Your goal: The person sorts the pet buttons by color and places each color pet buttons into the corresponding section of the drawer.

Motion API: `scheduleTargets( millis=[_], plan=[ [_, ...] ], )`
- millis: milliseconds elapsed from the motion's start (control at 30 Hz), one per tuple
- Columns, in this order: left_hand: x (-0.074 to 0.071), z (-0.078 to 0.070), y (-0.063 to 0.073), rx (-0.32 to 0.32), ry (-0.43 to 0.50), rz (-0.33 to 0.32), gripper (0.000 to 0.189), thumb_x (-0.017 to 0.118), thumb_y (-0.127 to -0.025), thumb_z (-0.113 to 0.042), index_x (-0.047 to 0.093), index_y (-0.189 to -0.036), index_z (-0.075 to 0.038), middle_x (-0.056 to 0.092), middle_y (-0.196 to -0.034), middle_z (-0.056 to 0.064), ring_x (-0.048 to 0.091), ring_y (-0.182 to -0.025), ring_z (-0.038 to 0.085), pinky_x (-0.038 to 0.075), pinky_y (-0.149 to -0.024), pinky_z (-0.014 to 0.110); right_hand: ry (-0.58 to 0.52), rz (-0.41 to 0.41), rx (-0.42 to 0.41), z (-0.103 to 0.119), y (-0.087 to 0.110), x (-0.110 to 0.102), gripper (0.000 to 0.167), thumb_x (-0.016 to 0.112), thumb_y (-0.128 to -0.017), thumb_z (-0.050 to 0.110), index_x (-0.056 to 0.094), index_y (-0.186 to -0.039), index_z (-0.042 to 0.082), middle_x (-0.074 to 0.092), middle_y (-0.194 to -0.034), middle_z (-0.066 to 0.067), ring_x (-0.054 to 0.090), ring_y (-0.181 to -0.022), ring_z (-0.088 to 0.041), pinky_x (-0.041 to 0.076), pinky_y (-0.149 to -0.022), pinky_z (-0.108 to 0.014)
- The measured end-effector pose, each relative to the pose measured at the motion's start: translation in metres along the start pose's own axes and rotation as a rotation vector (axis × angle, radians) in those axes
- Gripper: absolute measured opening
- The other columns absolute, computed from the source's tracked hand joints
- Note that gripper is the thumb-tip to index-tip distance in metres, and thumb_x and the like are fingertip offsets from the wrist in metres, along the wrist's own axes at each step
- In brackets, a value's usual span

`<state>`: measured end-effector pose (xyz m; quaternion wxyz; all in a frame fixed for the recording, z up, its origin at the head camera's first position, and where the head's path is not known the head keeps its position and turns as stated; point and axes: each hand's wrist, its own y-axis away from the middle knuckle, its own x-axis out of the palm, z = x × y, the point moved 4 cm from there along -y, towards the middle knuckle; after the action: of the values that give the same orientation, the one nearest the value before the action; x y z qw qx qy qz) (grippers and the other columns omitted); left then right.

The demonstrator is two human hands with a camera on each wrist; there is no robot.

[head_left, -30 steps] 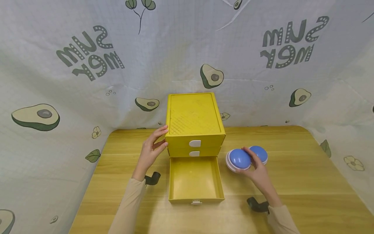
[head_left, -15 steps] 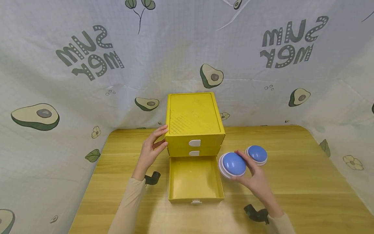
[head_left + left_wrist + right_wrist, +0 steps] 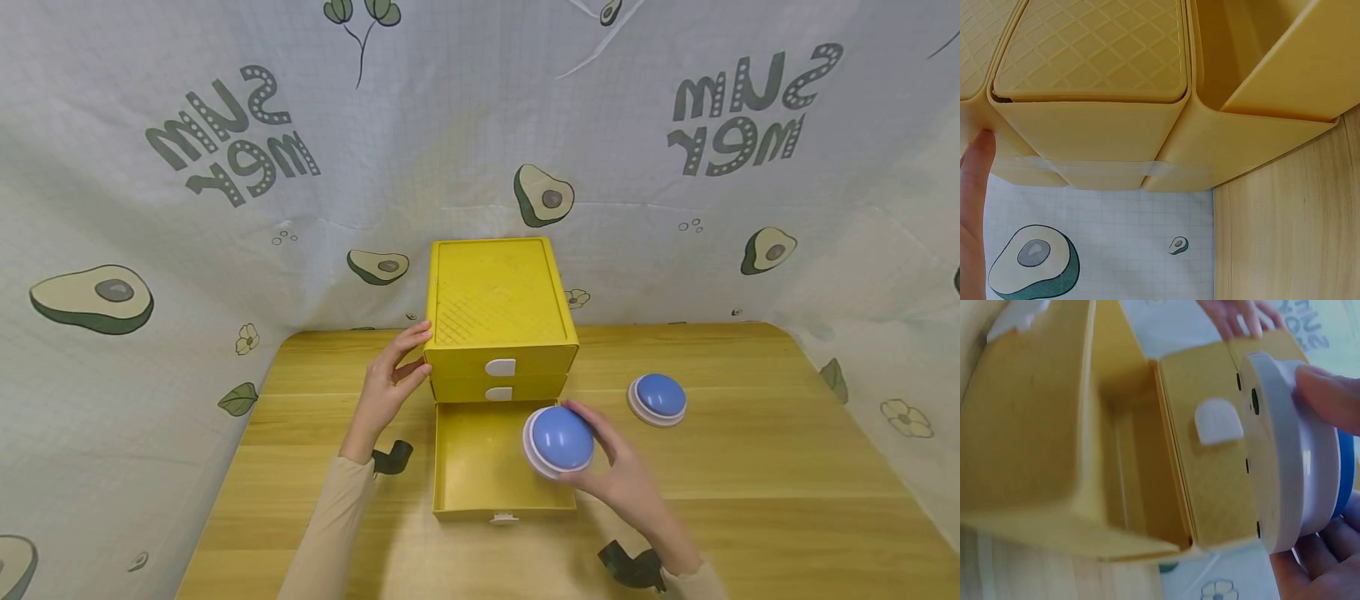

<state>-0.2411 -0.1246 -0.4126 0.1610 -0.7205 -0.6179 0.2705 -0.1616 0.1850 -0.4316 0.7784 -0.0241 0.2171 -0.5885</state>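
A yellow drawer cabinet [image 3: 498, 292] stands at the back middle of the table, its bottom drawer [image 3: 472, 467] pulled out with nothing in it. My left hand [image 3: 378, 400] rests its fingertips against the cabinet's left side near the front edge; in the left wrist view one finger [image 3: 977, 165] touches the yellow wall. Between thumb and fingers my right hand [image 3: 626, 479] holds a blue-domed push button [image 3: 562, 437] with a white base, over the right part of the open drawer. The right wrist view shows this button [image 3: 1279, 456] tipped sideways, base towards the drawer front.
Another blue-domed push button [image 3: 660, 396] lies on the wooden table [image 3: 765, 433] to the right. Two upper drawers with white handles [image 3: 500, 367] are closed. Behind the table hangs a curtain [image 3: 480, 108] printed with avocados.
My right hand has carried the blue-domed push button leftwards and nearer, from beside the other button to above the open drawer. My left hand has stayed at the cabinet's side.
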Motion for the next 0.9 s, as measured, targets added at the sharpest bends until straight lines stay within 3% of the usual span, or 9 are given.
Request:
scheduleTargets(
  millis=[167,300,433,700,900],
  plan=[
    [0.0,0.001,0.0,0.037,0.001,-0.002,0.045,0.061,-0.086,0.015,0.053,-0.128,0.002,0.044,-0.143,0.016,0.045,-0.129,0.022,0.051,-0.091,0.038,0.056,0.018,0.01,0.005,-0.001,0.016,0.081,0.086,-0.069,0.01,0.048,-0.141,0.013,0.047,-0.141,-0.009,0.042,-0.127,-0.011,0.028,-0.104,-0.014],
    [0.001,0.001,0.0,0.043,0.004,-0.003,0.044,0.06,-0.086,0.016,0.053,-0.127,0.003,0.044,-0.143,0.017,0.045,-0.129,0.022,0.051,-0.091,0.038,0.102,0.035,0.024,0.007,-0.002,0.027,0.079,0.087,-0.069,0.016,0.05,-0.139,0.014,0.049,-0.139,-0.004,0.044,-0.126,-0.02,0.032,-0.105,-0.027],
    [0.001,0.001,0.0,0.036,0.005,-0.006,0.044,0.06,-0.086,0.016,0.053,-0.127,0.004,0.044,-0.142,0.018,0.045,-0.129,0.021,0.051,-0.091,0.04,0.116,0.062,-0.003,0.009,-0.005,0.04,0.078,0.087,-0.069,0.018,0.05,-0.138,0.012,0.05,-0.138,-0.003,0.047,-0.124,-0.024,0.036,-0.104,-0.039],
    [0.0,-0.002,0.0,-0.006,0.001,-0.02,0.044,0.06,-0.083,0.019,0.053,-0.125,0.006,0.044,-0.141,0.021,0.045,-0.128,0.015,0.05,-0.09,0.043,0.092,0.105,-0.037,0.01,-0.012,0.064,0.081,0.088,-0.065,0.014,0.051,-0.137,0.012,0.051,-0.136,-0.004,0.048,-0.122,-0.024,0.041,-0.101,-0.045],
    [0.002,-0.022,-0.003,0.004,-0.003,-0.015,0.041,0.06,-0.083,0.02,0.052,-0.123,0.011,0.044,-0.138,0.028,0.047,-0.126,0.014,0.049,-0.088,0.051,0.115,0.126,-0.025,0.007,-0.016,0.079,0.081,0.088,-0.064,0.012,0.051,-0.136,0.01,0.052,-0.135,-0.005,0.049,-0.121,-0.026,0.041,-0.099,-0.053]
  ],
)
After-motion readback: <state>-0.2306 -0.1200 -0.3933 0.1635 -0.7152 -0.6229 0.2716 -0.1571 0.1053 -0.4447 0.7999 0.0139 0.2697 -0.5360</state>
